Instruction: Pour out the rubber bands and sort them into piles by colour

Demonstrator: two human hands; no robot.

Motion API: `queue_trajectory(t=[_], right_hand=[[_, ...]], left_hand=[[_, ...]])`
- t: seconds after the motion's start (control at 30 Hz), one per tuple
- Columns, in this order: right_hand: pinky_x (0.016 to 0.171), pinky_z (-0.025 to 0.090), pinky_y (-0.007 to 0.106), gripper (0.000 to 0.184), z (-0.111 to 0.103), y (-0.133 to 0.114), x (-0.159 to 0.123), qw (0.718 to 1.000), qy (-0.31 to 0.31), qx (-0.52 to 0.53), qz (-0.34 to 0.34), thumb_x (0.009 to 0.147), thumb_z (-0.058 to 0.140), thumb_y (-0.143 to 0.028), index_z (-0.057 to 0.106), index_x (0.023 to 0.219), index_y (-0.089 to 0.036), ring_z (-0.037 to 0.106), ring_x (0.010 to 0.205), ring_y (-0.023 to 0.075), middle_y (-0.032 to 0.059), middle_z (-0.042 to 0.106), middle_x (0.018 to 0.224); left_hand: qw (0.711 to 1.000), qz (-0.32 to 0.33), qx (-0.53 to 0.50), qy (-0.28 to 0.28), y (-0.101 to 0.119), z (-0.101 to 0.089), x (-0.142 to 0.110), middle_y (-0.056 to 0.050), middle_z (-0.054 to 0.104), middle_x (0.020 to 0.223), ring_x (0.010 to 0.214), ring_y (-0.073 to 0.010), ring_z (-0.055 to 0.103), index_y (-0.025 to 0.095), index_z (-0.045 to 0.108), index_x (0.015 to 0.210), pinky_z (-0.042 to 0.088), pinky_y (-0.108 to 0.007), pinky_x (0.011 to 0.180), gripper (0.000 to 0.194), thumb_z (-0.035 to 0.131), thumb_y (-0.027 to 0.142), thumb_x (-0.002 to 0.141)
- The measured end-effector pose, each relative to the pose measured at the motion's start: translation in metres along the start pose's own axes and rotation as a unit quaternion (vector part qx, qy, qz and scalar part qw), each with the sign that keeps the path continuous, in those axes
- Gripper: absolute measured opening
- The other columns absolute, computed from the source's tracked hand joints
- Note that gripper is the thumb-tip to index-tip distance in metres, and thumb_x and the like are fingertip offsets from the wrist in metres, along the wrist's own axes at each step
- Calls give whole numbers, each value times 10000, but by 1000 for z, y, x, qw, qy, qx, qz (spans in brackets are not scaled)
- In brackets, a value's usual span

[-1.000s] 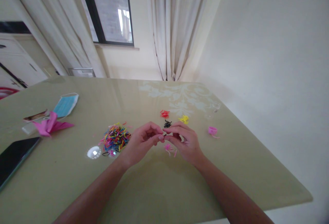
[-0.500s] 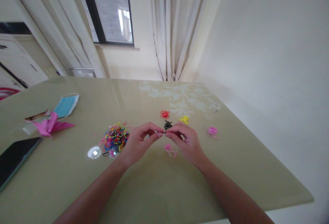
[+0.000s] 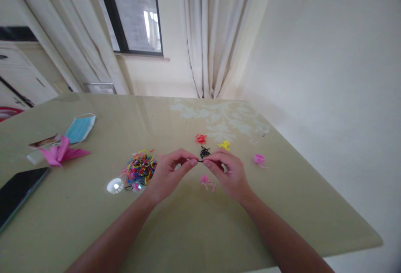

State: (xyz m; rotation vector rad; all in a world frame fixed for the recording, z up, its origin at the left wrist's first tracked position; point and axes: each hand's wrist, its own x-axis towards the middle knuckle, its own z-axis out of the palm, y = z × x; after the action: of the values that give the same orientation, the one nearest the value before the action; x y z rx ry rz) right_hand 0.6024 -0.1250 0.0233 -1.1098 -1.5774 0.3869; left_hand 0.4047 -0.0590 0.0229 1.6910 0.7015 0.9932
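Note:
A short black rubber band (image 3: 200,161) is stretched between the fingertips of both hands, above the table. My left hand (image 3: 171,173) pinches one end of it between thumb and finger. The other end is pinched by my right hand (image 3: 228,172). Just beyond the fingers lies a small pile of black bands (image 3: 204,152), with red bands (image 3: 201,139) behind it and yellow bands (image 3: 224,145) to the right. Pink bands (image 3: 207,182) lie nearer, between the wrists. A large mixed heap of coloured bands (image 3: 140,166) is left of my left hand, partly hidden by it.
On the table (image 3: 194,239), a clear domed piece (image 3: 115,185) sits by the mixed heap. Farther left are a black phone (image 3: 21,193), a pink folded-paper shape (image 3: 63,152) and a blue face mask (image 3: 80,129). A pink coiled item (image 3: 259,159) lies at right, near the wall (image 3: 338,77).
My hands have drawn slightly apart, and the black band between them now shows as a short straight line. The piles on the table look the same.

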Motion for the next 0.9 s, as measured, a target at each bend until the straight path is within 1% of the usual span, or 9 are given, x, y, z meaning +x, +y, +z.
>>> queue_trajectory(t=[0.33,0.57,0.77,0.9], right_hand=[[582,412,247,183,-1,-4,-2,1000,-8,0,-7,1007,664,-281,719,853,-198,515,646,123,-10,582,745],[590,415,248,211,-2,-6,-1,1000,-14,3,-9,1017,649,-290,715,838,-202,525,648,126,-8,589,742],[604,420,254,240,-2,-6,-3,1000,-24,-1,-4,1033,626,-312,721,841,-204,542,668,134,-2,591,749],[608,418,258,255,-2,-6,-2,1000,-26,-8,-6,1035,623,-333,720,838,-203,540,664,137,-2,590,744]], left_hand=[[1000,19,1,-20,1,0,-3,-12,679,772,721,-124,578,171,753,862,448,-239,677,258,705,407,954],[999,21,-13,-33,0,1,-5,-1,658,779,725,-118,562,177,727,861,431,-233,671,260,684,408,974],[999,16,-13,-34,-1,1,-6,-5,675,784,722,-121,564,183,728,862,432,-235,672,273,672,424,978],[999,22,8,-31,-1,1,-5,-8,688,798,730,-132,583,190,719,870,440,-240,664,284,648,439,985]])
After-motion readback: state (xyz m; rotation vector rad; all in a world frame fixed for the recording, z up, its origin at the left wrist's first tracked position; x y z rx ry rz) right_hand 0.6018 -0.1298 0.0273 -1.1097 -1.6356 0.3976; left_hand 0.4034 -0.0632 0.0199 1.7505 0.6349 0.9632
